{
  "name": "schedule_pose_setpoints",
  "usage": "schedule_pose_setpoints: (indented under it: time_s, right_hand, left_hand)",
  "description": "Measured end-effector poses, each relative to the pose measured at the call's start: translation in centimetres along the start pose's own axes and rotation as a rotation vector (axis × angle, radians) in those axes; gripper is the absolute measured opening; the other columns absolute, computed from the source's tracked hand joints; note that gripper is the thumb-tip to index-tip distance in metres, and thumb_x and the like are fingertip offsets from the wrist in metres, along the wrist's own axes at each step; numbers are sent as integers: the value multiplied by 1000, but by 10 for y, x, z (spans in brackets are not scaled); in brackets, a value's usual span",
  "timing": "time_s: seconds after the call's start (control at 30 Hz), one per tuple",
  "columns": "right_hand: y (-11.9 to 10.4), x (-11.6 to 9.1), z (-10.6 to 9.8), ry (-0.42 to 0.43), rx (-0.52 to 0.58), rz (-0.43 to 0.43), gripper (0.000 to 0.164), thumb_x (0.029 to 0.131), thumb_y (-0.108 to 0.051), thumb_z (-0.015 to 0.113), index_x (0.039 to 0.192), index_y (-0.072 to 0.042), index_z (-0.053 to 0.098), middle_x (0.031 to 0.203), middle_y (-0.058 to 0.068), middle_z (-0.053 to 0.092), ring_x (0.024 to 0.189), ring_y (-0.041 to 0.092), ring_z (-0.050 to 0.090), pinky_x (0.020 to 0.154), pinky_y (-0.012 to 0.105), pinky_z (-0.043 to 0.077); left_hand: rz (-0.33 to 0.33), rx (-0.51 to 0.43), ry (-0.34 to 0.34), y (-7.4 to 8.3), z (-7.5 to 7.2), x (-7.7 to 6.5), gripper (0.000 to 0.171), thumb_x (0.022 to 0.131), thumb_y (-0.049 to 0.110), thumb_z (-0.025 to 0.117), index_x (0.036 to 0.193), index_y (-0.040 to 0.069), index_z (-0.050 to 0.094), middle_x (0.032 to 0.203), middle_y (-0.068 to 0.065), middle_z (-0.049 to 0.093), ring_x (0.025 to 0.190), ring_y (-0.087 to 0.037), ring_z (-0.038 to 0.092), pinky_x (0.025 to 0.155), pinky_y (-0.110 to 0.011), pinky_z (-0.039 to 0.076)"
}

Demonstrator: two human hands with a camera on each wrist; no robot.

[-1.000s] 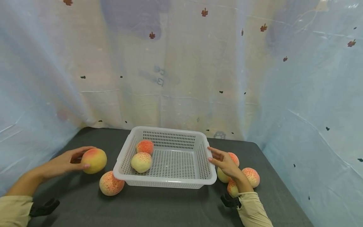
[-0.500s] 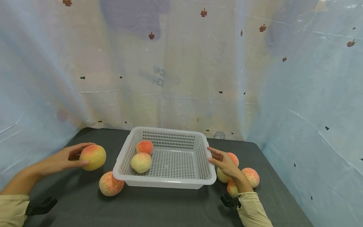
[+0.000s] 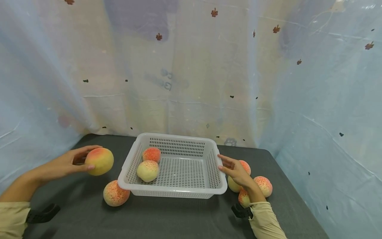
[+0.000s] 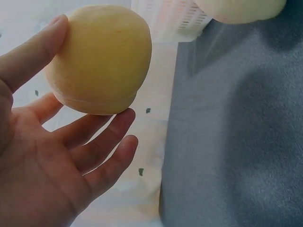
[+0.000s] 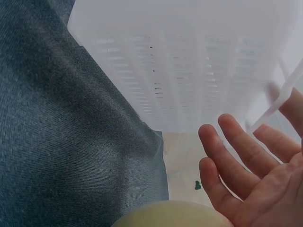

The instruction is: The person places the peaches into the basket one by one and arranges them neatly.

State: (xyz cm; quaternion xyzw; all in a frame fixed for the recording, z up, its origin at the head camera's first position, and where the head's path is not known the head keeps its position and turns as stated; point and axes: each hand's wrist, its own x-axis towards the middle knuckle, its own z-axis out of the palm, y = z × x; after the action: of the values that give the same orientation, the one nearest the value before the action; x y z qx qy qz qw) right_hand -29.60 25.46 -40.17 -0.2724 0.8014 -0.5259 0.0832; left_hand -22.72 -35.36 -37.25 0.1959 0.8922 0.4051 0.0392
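Head view: the left hand (image 3: 73, 162) holds a yellow peach (image 3: 100, 162) with a red blush on top, thumb on one side and fingers on the other, lifted over the left part of the table (image 3: 179, 217). From the left wrist, the thumb presses one side of that peach while the other fingers lie spread around its far side and underneath. Below it and a little towards the middle, an orange-speckled peach (image 3: 116, 193) sits on the table, right beside the near left corner of a white basket (image 3: 176, 190). The right hand (image 3: 235, 171) has its fingers loosely extended, tips touching the rim at the right end of the basket. Inside, at the left end, a red peach (image 3: 151, 154) and a pale peach (image 3: 148, 171) lie touching, the pale one nearer the person. Around the right hand and forearm lie four more: a red-topped peach (image 3: 246, 166) behind the hand, a cream peach (image 3: 234, 185) just beside the basket, a small speckled peach (image 3: 243, 198) near the wrist, and a pink peach (image 3: 264, 186) right of the forearm. Further out, beige sleeves (image 3: 267, 220) and black wrist straps (image 3: 43, 214) show, and a pale curtain (image 3: 191, 66) with small leaf prints hangs behind the table
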Motion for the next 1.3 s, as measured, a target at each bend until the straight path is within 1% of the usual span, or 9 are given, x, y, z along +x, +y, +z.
schedule_pose_setpoints:
  time_s: [0.07,0.27,0.33,0.47,0.63,0.87,1.1,1.17,1.3]
  right_hand:
    - [0,0,0,0,1,0,64,104,-14,57,157,5,26,151,32,46,131,48,55,94,24,56]
    - [-1,0,1,5,-16,14,64,104,-16,57,157,4,27,152,30,46,133,47,53,97,26,55]
    - [-2,0,1,5,-23,17,64,105,-17,57,157,4,27,152,30,46,134,47,53,98,27,55]
    - [-2,0,1,2,-22,16,63,105,-16,57,157,4,28,151,30,47,133,47,54,98,27,56]
    - [-2,0,0,0,-9,15,64,104,-16,57,158,3,27,151,30,47,131,46,55,97,27,56]
    - [-3,0,1,1,-6,13,64,104,-16,57,157,4,27,151,30,47,131,47,55,98,29,56]
    - [-2,0,1,-1,-7,3,64,104,-15,57,157,5,27,150,31,48,130,47,57,99,34,56]
    - [-2,0,1,-2,-2,1,64,104,-15,57,157,5,27,150,32,47,130,48,56,99,35,56]
    - [-1,0,1,-1,1,0,63,104,-14,57,157,5,27,150,32,47,129,48,56,98,33,57]
  left_hand:
    - [1,-1,5,3,1,1,64,101,16,62,158,14,31,131,24,56,116,19,48,81,-21,53]
    - [28,2,18,11,3,6,65,100,16,64,157,13,33,131,24,56,117,18,50,83,-20,54]
    - [22,1,14,14,3,7,65,100,17,64,157,14,32,131,24,56,117,18,50,83,-20,54]
    - [22,-7,11,19,4,9,64,101,17,63,157,15,32,131,19,58,116,16,52,83,-21,55]
    - [53,-21,19,26,6,13,64,100,15,64,156,13,34,131,17,60,116,13,55,83,-22,55]
    - [92,-63,4,38,8,19,62,101,14,62,156,11,34,130,13,62,117,9,58,84,-24,56]
    - [124,-19,17,48,11,24,64,98,13,65,155,10,35,130,12,63,115,10,58,84,-22,56]
    - [132,-20,13,51,12,26,65,98,12,66,155,9,35,129,11,63,115,9,58,84,-23,56]
    - [156,-35,-5,57,14,29,64,98,10,65,155,9,35,130,10,63,115,8,59,85,-23,56]
